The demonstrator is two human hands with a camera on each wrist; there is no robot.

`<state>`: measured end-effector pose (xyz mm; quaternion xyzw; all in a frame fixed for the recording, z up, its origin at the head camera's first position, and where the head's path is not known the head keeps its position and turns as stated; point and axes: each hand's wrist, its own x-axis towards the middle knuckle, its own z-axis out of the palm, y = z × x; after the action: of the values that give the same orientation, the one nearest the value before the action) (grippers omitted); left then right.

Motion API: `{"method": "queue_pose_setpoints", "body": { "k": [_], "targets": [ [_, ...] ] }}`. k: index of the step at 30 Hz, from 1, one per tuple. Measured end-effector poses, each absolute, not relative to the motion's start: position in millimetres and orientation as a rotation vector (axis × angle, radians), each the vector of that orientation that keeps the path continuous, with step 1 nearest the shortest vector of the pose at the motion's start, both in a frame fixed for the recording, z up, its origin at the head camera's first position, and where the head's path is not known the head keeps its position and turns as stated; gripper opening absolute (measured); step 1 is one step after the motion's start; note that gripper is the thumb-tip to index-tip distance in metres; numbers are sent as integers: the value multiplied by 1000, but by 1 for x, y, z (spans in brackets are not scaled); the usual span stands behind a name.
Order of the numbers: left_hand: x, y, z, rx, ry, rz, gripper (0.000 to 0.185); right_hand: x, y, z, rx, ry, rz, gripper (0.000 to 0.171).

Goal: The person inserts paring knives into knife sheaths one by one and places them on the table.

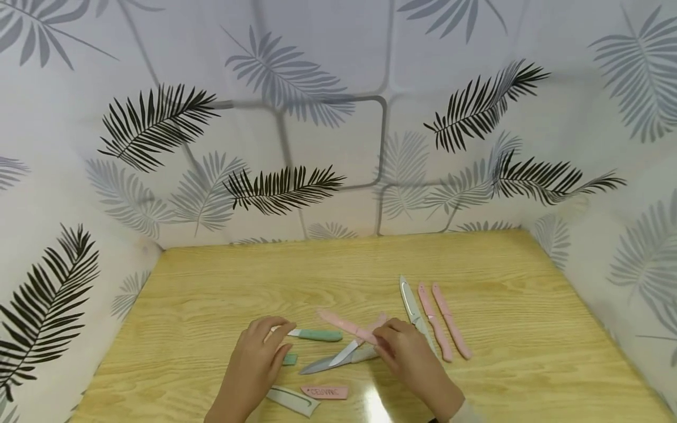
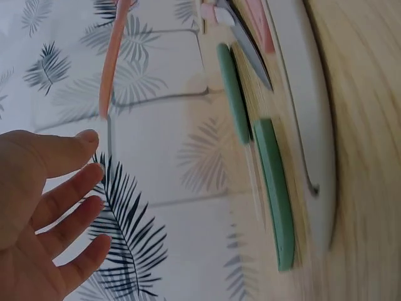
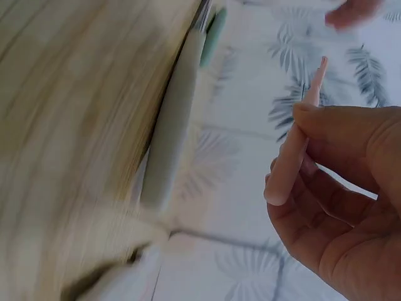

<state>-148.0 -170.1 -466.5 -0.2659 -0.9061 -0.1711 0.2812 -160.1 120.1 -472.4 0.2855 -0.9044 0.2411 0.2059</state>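
Note:
My right hand [image 1: 411,355] pinches a pink knife [image 3: 289,160] by its handle, between thumb and fingers. A pink sheath [image 1: 341,323] covers its blade, which points left above the table. My left hand [image 1: 256,355] is held with fingers spread and grips nothing; in the left wrist view it stands apart from the pink sheath's tip. Near it lie a bare knife with a green handle [image 1: 319,335] and a green sheath [image 1: 290,359]. Beneath the right hand, a grey-bladed knife [image 1: 319,365] lies under a white-bladed knife [image 1: 345,353] with a pink handle, partly hidden.
A lettered pink sheath [image 1: 324,392] and a pale sheath [image 1: 293,402] lie near the front edge. To the right lie a pale sheathed knife [image 1: 411,302], partly behind the right hand, and two pink knives, one left [image 1: 436,329], one right [image 1: 453,326]. Patterned cloth [image 1: 338,147] surrounds the wooden table [image 1: 238,276].

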Motion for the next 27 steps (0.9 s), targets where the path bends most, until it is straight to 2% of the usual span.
{"method": "queue_pose_setpoints", "body": {
  "k": [5,14,27],
  "targets": [
    [-145,-182,-470,-638,-2539,-428,40,-163,163,-469,572,-2604,697,21],
    [-143,-190,-477,-552,-2684,-410,44,-174,239,-469,134,-2884,711,24],
    [-142,-190,-480,-549,-2744,-421,38,-193,257,-481,-106,-3038,771,20]
  ]
}}
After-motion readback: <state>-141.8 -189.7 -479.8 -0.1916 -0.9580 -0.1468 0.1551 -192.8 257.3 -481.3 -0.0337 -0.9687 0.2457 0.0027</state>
